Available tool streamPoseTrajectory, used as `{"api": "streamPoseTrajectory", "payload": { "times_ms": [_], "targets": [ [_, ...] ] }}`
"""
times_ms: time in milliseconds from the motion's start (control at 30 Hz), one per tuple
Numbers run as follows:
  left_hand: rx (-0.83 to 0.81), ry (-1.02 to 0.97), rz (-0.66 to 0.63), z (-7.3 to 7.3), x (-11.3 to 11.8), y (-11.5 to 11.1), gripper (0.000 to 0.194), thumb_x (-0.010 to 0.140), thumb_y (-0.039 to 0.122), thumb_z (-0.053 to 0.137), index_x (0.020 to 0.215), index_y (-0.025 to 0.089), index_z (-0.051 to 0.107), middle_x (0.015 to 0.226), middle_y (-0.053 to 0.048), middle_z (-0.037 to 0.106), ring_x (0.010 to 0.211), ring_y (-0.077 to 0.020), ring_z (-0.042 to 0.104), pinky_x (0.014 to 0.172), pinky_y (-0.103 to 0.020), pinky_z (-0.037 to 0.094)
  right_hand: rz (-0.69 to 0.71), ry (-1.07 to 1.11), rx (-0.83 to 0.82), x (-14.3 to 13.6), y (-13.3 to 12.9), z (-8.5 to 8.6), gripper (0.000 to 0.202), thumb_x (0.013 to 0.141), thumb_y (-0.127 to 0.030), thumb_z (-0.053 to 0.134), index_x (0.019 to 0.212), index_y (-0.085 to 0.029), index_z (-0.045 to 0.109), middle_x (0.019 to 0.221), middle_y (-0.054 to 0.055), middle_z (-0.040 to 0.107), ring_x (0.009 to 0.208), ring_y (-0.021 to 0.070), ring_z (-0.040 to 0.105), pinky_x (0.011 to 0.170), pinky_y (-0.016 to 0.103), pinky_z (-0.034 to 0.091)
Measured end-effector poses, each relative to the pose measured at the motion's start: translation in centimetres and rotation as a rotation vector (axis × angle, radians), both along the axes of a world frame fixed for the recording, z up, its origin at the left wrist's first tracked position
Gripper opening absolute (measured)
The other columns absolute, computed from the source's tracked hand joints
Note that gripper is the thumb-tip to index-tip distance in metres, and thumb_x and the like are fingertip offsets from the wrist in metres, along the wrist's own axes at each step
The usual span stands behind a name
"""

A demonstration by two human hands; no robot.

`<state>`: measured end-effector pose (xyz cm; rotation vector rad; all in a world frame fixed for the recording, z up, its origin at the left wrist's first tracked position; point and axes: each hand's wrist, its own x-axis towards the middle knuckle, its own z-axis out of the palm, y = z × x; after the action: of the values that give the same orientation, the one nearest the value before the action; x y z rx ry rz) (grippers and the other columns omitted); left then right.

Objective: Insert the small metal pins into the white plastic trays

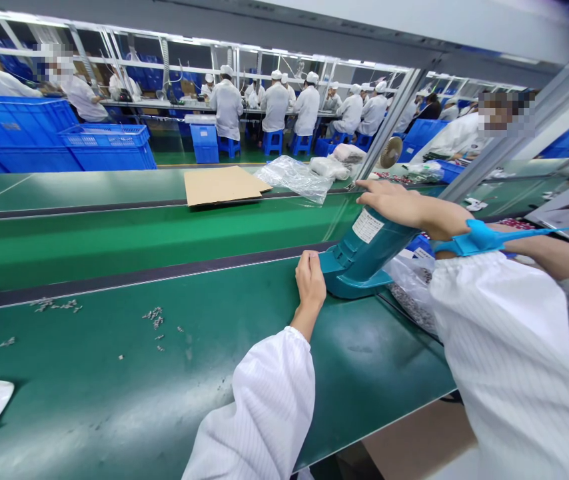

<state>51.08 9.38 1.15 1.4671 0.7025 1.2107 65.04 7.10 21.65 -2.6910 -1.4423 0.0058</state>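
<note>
A teal device [374, 250] with a flat base and a slanted cylindrical body stands tilted on the green bench, a white label on its upper part. My left hand [310, 283] grips the left end of its base, fingers closed round the edge. On the top of the body rests my right hand [397, 205], palm down, with its fingers stretched out over the upper end. A blue strap [479, 238] circles my right wrist. Small metal parts [154, 317] lie in loose groups on the bench to the left.
Behind the bench runs a green conveyor [139, 247]. Beyond it are flat cardboard [222, 185] and clear plastic bags [294, 177]. A bag of small parts [412, 290] sits right of the device. A metal post [394, 120] rises behind. Another person's forearm [539, 252] is at right.
</note>
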Motion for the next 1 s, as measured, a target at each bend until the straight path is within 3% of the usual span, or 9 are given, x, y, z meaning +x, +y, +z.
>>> {"api": "streamPoseTrajectory", "payload": {
  "times_ms": [300,1000],
  "targets": [
    [-0.001,-0.017,-0.002,-0.08,0.05,0.04,0.046,0.104,0.049,0.029,0.092,0.018,0.061,0.089,-0.004,0.063,0.082,-0.0166,0.059,0.081,-0.034,0.046,0.008,-0.004,0.002,-0.12,-0.08,0.06,0.060,0.095,-0.046,0.035,0.152,-0.025,0.037,0.158,0.012,0.036,0.143,0.0397,0.032,0.111,0.064,0.029],
    [-0.024,-0.012,-0.016,0.03,0.00,0.10,0.044,0.104,0.047,0.031,0.093,0.018,0.061,0.088,-0.003,0.063,0.082,-0.0163,0.059,0.082,-0.034,0.046,0.007,-0.007,0.007,0.10,0.03,-0.11,0.063,0.093,-0.046,0.035,0.152,-0.025,0.035,0.159,0.011,0.035,0.143,0.0396,0.032,0.112,0.063,0.028]
  ]
}}
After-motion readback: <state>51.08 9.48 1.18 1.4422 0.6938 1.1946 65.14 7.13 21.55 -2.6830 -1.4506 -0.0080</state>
